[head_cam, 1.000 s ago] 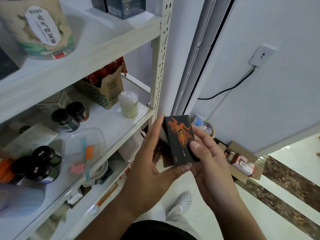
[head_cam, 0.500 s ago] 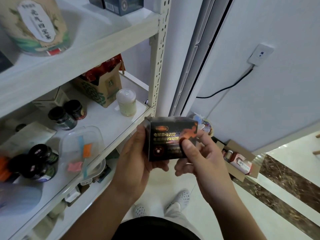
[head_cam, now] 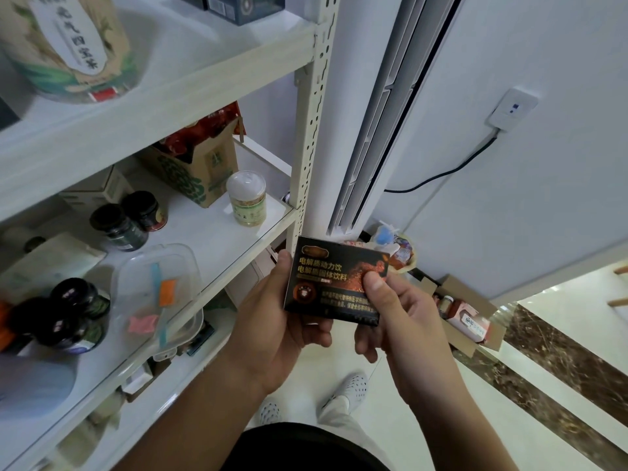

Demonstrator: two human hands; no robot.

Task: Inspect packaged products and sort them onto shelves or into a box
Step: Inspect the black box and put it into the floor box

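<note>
A small black product box with gold lettering and an orange figure is held in front of me at chest height, its broad printed face turned up. My left hand grips its left edge, thumb on the side, fingers curled under. My right hand pinches its right end, thumb pressed on the printed face. The white shelf unit stands to the left. An open cardboard box with a red-and-white packet inside sits on the floor at the right, by the wall.
The middle shelf carries dark jars, a clear-lidded jar, a green-printed carton and a clear plastic tub. A large tea canister stands on the top shelf. A tall white air conditioner and a small basket are behind.
The black box has been turned from standing on end to lying broad face up, and it now sits slightly lower and to the right between both hands.
</note>
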